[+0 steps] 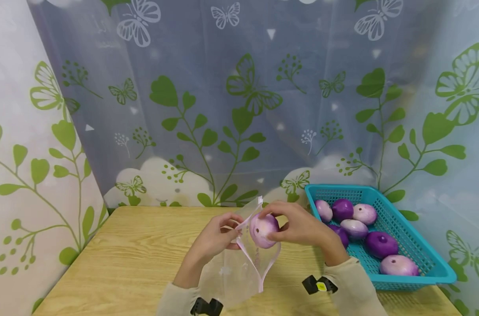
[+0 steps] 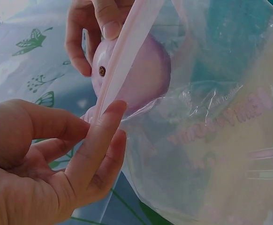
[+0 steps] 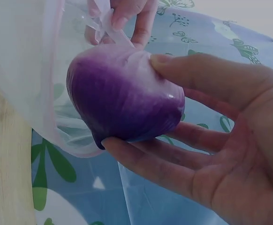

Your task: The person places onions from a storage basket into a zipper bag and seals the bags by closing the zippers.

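A blue-grey backdrop (image 1: pixel 199 48) with soft vertical creases hangs behind a worktop (image 1: pixel 144 250) of pale yellow wood grain, printed with green leafy stems (image 1: pixel 209 137), green and white butterflies (image 1: pixel 139 19), small white triangles (image 1: pixel 271 34) and, along its lower part, white clouds (image 1: pixel 156 173). A pinkish-white panel (image 1: pixel 18 101) flanks it on the left and a pale blue panel (image 1: pixel 456 175) on the right, both carrying similar green motifs. The light looks brighter on these side panels than across the shaded middle.

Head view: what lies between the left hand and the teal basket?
Part of the clear bag, a purple onion and the right hand holding it lie there, as the head view shows.
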The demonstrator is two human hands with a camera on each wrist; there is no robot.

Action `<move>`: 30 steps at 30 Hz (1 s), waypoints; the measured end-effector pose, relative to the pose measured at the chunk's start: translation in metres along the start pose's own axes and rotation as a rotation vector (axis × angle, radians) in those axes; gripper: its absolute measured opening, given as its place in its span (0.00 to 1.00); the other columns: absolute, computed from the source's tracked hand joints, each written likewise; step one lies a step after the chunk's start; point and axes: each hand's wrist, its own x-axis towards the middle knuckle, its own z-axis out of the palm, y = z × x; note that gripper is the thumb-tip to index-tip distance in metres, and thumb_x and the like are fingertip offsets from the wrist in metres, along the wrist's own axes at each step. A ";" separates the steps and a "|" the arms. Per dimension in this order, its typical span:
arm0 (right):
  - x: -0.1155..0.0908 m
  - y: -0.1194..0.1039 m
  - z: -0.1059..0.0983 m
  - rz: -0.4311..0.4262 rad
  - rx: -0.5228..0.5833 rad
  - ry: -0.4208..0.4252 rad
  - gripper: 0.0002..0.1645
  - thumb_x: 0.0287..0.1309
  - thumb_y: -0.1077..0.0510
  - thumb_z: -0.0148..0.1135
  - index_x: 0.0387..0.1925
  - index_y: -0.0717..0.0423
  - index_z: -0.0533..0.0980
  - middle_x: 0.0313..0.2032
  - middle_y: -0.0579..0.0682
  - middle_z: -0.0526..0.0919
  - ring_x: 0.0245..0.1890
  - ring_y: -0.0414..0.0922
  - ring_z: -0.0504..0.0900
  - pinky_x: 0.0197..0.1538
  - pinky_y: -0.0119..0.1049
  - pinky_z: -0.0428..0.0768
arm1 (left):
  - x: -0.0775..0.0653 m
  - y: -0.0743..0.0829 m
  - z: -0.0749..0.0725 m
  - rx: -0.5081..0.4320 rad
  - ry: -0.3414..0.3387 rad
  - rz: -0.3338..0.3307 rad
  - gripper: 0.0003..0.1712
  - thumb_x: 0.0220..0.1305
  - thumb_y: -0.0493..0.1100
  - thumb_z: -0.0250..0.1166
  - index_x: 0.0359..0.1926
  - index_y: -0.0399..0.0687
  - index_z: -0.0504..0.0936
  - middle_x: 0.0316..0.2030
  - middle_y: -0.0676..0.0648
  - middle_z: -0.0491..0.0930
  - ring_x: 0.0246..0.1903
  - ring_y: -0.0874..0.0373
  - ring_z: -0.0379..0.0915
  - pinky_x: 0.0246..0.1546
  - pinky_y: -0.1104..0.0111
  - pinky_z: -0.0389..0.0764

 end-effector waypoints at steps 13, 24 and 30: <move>-0.002 -0.009 0.007 0.005 -0.058 0.019 0.26 0.54 0.65 0.75 0.56 0.56 0.80 0.55 0.56 0.82 0.52 0.51 0.81 0.42 0.24 0.88 | 0.001 -0.002 0.001 0.001 0.019 0.010 0.12 0.73 0.30 0.58 0.55 0.33 0.78 0.49 0.28 0.76 0.39 0.55 0.81 0.40 0.62 0.94; 0.000 -0.006 0.013 -0.011 -0.122 -0.001 0.25 0.54 0.63 0.75 0.54 0.53 0.80 0.52 0.51 0.83 0.48 0.47 0.80 0.41 0.26 0.89 | 0.000 -0.001 0.003 0.017 0.027 0.016 0.12 0.73 0.30 0.57 0.54 0.35 0.79 0.50 0.28 0.77 0.43 0.47 0.82 0.41 0.62 0.94; 0.002 -0.006 0.015 -0.013 -0.147 -0.003 0.25 0.53 0.62 0.76 0.53 0.52 0.81 0.51 0.49 0.84 0.49 0.47 0.79 0.41 0.31 0.90 | 0.000 0.000 0.002 0.027 0.022 0.009 0.12 0.73 0.30 0.57 0.54 0.35 0.79 0.50 0.29 0.77 0.42 0.48 0.83 0.41 0.62 0.94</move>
